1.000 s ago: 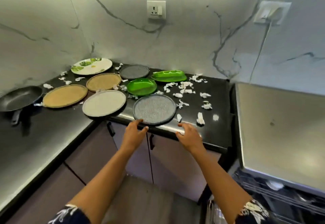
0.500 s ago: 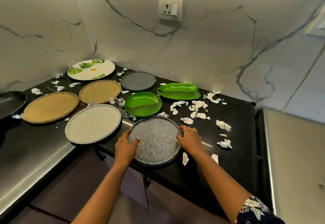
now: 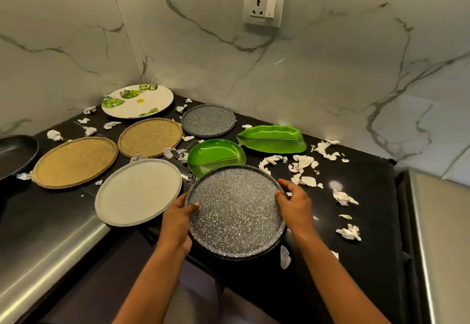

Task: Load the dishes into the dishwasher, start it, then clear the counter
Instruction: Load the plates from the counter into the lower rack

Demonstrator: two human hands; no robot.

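Note:
A large dark speckled plate (image 3: 235, 213) is at the front edge of the black counter (image 3: 366, 196), its near side raised a little. My left hand (image 3: 176, 219) grips its left rim with the thumb on top. On the right rim rests my right hand (image 3: 295, 203), fingers curled over the edge. Behind lie a cream plate (image 3: 138, 191), two tan woven-look plates (image 3: 75, 162) (image 3: 150, 136), a leaf-print white plate (image 3: 137, 101), a smaller speckled plate (image 3: 208, 120), a round green divided dish (image 3: 216, 156) and a green leaf-shaped dish (image 3: 272, 138).
Crumpled paper scraps (image 3: 302, 166) litter the counter, mostly right of the plates. A black frying pan (image 3: 15, 153) sits at the far left. A steel appliance top (image 3: 442, 234) borders the counter on the right. A wall socket (image 3: 264, 5) is above.
Both hands went from the counter's front edge to the rims of the speckled plate and took hold of it. The plate's near side has lifted slightly, and the view has closed in.

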